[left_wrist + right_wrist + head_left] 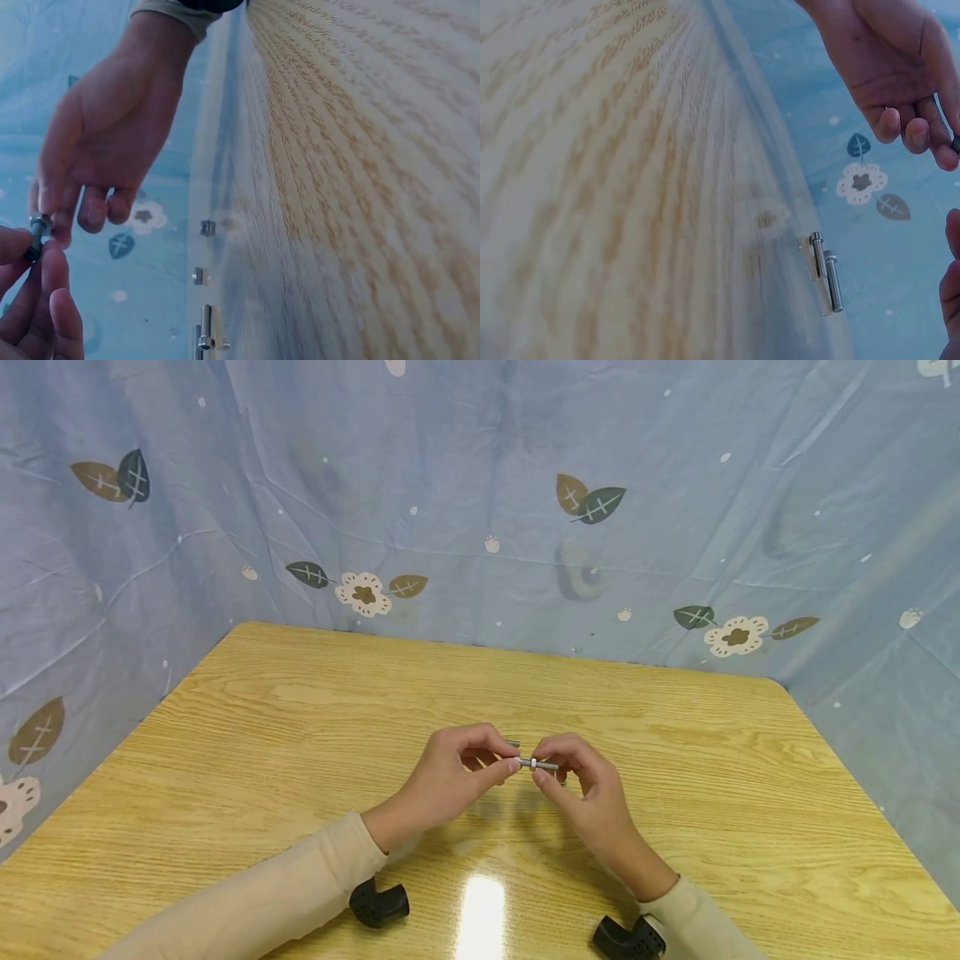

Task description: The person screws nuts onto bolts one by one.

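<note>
My left hand [459, 774] pinches a silver bolt [550, 766] between thumb and forefinger, holding it roughly level above the table. Part of the bolt is hidden by those fingertips. A hex nut [533, 763] sits around the shaft, and the thumb and forefinger of my right hand [592, 789] pinch it from either side. The left wrist view shows the same nut [41, 220] up close between the two hands. Behind my left fingertips, one more metal rod-like piece [513, 743] pokes out in the head view.
Two silver bolts [833, 283] lie side by side on the wooden table [300, 710]. Loose nuts [208, 227] rest near them in the left wrist view. Black wrist mounts [379, 903] hang below both forearms. A blue patterned curtain [465, 460] surrounds the table's back and sides.
</note>
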`<state>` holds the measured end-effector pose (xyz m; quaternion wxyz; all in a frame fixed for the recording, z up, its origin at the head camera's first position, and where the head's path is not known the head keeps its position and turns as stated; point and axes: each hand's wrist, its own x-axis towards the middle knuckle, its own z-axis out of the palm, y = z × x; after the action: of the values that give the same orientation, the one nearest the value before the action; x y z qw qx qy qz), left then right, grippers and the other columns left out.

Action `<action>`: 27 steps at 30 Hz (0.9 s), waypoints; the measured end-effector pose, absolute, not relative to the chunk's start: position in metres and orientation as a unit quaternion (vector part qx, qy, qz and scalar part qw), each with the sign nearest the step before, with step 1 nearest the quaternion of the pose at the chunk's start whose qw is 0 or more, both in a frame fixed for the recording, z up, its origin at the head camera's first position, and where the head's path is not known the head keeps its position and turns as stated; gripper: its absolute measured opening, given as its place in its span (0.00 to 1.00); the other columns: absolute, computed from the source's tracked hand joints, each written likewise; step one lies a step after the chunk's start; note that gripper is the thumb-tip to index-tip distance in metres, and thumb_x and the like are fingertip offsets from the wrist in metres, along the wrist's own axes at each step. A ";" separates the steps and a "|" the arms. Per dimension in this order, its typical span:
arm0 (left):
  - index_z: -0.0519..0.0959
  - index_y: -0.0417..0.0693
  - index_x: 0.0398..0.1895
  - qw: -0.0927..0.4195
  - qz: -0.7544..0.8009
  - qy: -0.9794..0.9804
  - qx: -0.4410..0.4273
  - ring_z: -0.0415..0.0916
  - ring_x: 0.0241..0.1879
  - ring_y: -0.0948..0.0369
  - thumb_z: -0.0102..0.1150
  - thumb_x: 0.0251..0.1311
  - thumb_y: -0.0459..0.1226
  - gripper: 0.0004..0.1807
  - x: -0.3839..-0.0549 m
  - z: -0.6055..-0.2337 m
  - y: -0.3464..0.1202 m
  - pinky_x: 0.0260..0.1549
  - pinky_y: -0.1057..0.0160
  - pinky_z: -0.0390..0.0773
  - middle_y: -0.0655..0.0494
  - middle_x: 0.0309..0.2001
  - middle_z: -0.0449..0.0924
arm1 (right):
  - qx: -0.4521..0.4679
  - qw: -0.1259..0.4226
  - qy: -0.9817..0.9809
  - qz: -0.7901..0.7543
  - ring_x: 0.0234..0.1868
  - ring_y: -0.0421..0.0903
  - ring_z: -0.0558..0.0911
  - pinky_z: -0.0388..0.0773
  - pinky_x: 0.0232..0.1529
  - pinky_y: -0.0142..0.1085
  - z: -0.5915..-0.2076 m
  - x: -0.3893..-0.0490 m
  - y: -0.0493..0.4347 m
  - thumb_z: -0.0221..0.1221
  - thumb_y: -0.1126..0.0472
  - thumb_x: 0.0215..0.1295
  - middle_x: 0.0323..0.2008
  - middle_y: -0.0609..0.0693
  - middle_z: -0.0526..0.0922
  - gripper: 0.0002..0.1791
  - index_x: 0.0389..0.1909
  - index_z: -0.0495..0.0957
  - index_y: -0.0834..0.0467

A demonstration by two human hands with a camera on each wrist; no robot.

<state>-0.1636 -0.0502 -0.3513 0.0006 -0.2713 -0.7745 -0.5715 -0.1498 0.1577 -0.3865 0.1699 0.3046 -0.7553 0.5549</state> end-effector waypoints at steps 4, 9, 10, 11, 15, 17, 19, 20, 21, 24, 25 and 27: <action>0.84 0.55 0.36 -0.001 -0.571 -0.775 -0.271 0.80 0.33 0.65 0.64 0.61 0.39 0.02 -0.164 -0.352 -0.050 0.33 0.64 0.82 0.60 0.37 0.84 | 0.308 0.173 -0.753 0.555 0.35 0.40 0.74 0.70 0.33 0.33 -0.387 -0.150 0.158 0.56 0.77 0.63 0.40 0.50 0.78 0.14 0.44 0.76 0.59; 0.84 0.56 0.36 0.001 -0.569 -0.774 -0.276 0.80 0.34 0.65 0.64 0.61 0.39 0.02 -0.163 -0.353 -0.049 0.33 0.64 0.82 0.60 0.37 0.84 | 0.309 0.171 -0.754 0.554 0.34 0.39 0.72 0.70 0.33 0.33 -0.387 -0.150 0.158 0.55 0.77 0.64 0.37 0.49 0.78 0.12 0.42 0.77 0.58; 0.84 0.56 0.36 0.002 -0.569 -0.774 -0.278 0.80 0.34 0.65 0.64 0.61 0.39 0.02 -0.163 -0.353 -0.049 0.33 0.64 0.82 0.59 0.37 0.84 | 0.309 0.172 -0.755 0.552 0.34 0.39 0.72 0.70 0.33 0.33 -0.387 -0.150 0.158 0.55 0.76 0.64 0.37 0.49 0.78 0.12 0.41 0.77 0.57; 0.84 0.55 0.36 0.003 -0.569 -0.773 -0.280 0.80 0.34 0.65 0.64 0.61 0.39 0.02 -0.163 -0.353 -0.049 0.33 0.64 0.82 0.59 0.37 0.84 | 0.308 0.171 -0.756 0.551 0.34 0.39 0.72 0.70 0.34 0.33 -0.387 -0.150 0.158 0.55 0.76 0.64 0.36 0.50 0.79 0.12 0.41 0.77 0.57; 0.85 0.54 0.35 0.001 -0.569 -0.771 -0.284 0.80 0.33 0.65 0.64 0.61 0.38 0.02 -0.161 -0.353 -0.048 0.33 0.64 0.82 0.59 0.37 0.84 | 0.305 0.172 -0.765 0.541 0.32 0.39 0.74 0.73 0.34 0.33 -0.386 -0.149 0.158 0.52 0.74 0.67 0.31 0.53 0.79 0.11 0.34 0.78 0.57; 0.85 0.54 0.35 0.000 -0.568 -0.772 -0.284 0.80 0.33 0.66 0.64 0.61 0.38 0.02 -0.161 -0.353 -0.047 0.32 0.64 0.82 0.59 0.37 0.84 | 0.295 0.170 -0.775 0.532 0.31 0.40 0.76 0.74 0.34 0.33 -0.385 -0.149 0.158 0.51 0.73 0.68 0.28 0.54 0.79 0.12 0.31 0.78 0.56; 0.85 0.55 0.35 0.001 -0.567 -0.774 -0.283 0.80 0.33 0.66 0.64 0.61 0.38 0.02 -0.161 -0.353 -0.048 0.32 0.64 0.82 0.60 0.37 0.84 | 0.284 0.169 -0.785 0.524 0.29 0.40 0.76 0.75 0.34 0.33 -0.384 -0.148 0.157 0.50 0.71 0.70 0.27 0.53 0.79 0.12 0.32 0.78 0.55; 0.85 0.55 0.35 0.003 -0.566 -0.774 -0.283 0.80 0.33 0.66 0.64 0.61 0.38 0.02 -0.161 -0.353 -0.048 0.32 0.64 0.82 0.60 0.37 0.84 | 0.278 0.166 -0.788 0.524 0.30 0.40 0.76 0.75 0.34 0.32 -0.384 -0.147 0.158 0.50 0.71 0.70 0.29 0.53 0.79 0.11 0.33 0.78 0.54; 0.85 0.55 0.35 0.004 -0.566 -0.775 -0.282 0.80 0.33 0.66 0.64 0.61 0.38 0.02 -0.161 -0.353 -0.048 0.33 0.64 0.82 0.60 0.37 0.84 | 0.276 0.164 -0.788 0.526 0.31 0.40 0.76 0.74 0.34 0.32 -0.384 -0.147 0.158 0.51 0.71 0.70 0.32 0.52 0.80 0.10 0.36 0.78 0.55; 0.85 0.56 0.36 0.008 -0.565 -0.777 -0.278 0.80 0.33 0.66 0.63 0.62 0.39 0.02 -0.162 -0.353 -0.048 0.33 0.64 0.82 0.60 0.37 0.84 | 0.287 0.168 -0.774 0.540 0.34 0.40 0.75 0.72 0.34 0.32 -0.384 -0.147 0.158 0.54 0.74 0.67 0.38 0.50 0.78 0.10 0.44 0.76 0.59; 0.84 0.56 0.35 0.008 -0.565 -0.777 -0.278 0.80 0.33 0.66 0.63 0.62 0.38 0.02 -0.162 -0.353 -0.048 0.33 0.65 0.82 0.60 0.37 0.84 | 0.294 0.170 -0.767 0.544 0.35 0.40 0.74 0.72 0.34 0.32 -0.384 -0.147 0.158 0.54 0.75 0.65 0.40 0.50 0.78 0.11 0.45 0.76 0.60; 0.84 0.56 0.35 0.009 -0.564 -0.778 -0.276 0.80 0.33 0.66 0.63 0.62 0.39 0.02 -0.162 -0.353 -0.048 0.33 0.65 0.82 0.60 0.37 0.84 | 0.307 0.176 -0.757 0.549 0.36 0.40 0.73 0.70 0.34 0.33 -0.385 -0.147 0.158 0.56 0.77 0.63 0.42 0.51 0.78 0.13 0.45 0.75 0.60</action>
<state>-0.1617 -0.0479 -0.3530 0.0087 -0.2760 -0.7781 -0.5641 -0.1469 0.1576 -0.3849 0.1762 0.3065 -0.7572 0.5492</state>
